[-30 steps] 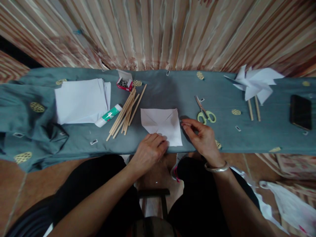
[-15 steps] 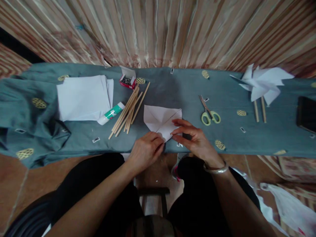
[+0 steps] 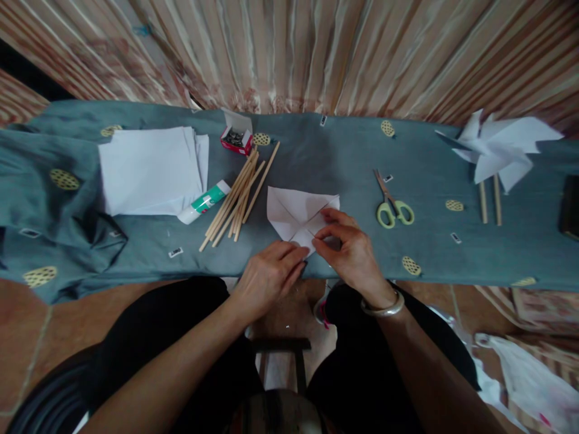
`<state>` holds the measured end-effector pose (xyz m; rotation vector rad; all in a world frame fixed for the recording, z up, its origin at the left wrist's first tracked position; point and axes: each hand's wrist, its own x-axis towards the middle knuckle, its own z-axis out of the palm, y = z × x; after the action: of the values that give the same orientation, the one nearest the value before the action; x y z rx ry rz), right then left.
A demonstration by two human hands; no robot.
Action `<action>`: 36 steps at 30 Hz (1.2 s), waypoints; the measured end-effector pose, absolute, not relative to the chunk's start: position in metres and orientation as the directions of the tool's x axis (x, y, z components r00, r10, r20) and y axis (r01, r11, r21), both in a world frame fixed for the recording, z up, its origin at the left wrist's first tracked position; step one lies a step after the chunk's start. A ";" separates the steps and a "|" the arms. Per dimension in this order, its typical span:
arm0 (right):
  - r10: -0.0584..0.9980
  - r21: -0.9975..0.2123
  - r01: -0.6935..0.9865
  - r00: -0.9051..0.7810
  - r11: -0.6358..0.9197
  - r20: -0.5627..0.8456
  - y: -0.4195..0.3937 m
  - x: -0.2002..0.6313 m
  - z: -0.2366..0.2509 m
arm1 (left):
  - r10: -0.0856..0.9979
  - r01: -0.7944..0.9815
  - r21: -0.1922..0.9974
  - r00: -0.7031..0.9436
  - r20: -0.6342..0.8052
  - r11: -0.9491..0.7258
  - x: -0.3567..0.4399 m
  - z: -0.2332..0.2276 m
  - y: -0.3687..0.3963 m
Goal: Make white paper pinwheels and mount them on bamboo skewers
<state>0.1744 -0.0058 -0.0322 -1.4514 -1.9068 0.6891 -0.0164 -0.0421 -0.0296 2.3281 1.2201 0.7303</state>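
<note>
A square of white paper (image 3: 298, 208) with crease or cut lines running toward its middle lies near the table's front edge. My left hand (image 3: 271, 271) is closed on its lower left part, thumb and fingers pressed together. At the paper's lower right, my right hand (image 3: 350, 247) pinches the edge between thumb and forefinger; a silver bangle circles that wrist. The fingers hide the paper's near corner. To the right lie scissors (image 3: 392, 208) with pale green handles. Several thin wooden sticks (image 3: 237, 199) are heaped left of the paper.
A stack of white paper (image 3: 149, 172) is on the left, beside a glue stick (image 3: 204, 202). A small red box (image 3: 237, 140) of metal pins stands open behind the sticks. White paper pinwheels (image 3: 502, 147) on sticks lie at the far right, near a dark object (image 3: 570, 208).
My right hand has moved slightly left, closer to my left hand, and its fingers are drawn in more. More of the paper's inner lines show. The view has shifted a little.
</note>
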 end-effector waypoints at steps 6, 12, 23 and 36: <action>0.953 -0.654 0.694 -0.197 0.300 0.228 -0.007 0.169 -0.031 | 0.839 0.626 0.569 0.480 0.257 -0.533 -0.016 -0.031 -0.042; 0.959 -0.642 0.713 -0.193 0.283 0.208 -0.008 0.167 -0.031 | 0.840 0.622 0.575 0.478 0.258 -0.531 -0.016 -0.031 -0.041; 0.963 -0.652 0.709 -0.175 0.269 0.207 -0.008 0.166 -0.029 | 0.840 0.634 0.563 0.483 0.246 -0.529 -0.015 -0.031 -0.041; 0.965 -0.664 0.701 -0.186 0.261 0.183 -0.009 0.167 -0.031 | 0.843 0.647 0.553 0.485 0.233 -0.524 -0.014 -0.031 -0.042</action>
<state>0.1669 -0.0088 -0.0311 -1.5041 -1.9603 0.5945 -0.0144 -0.0425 -0.0305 2.3422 1.2427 0.6849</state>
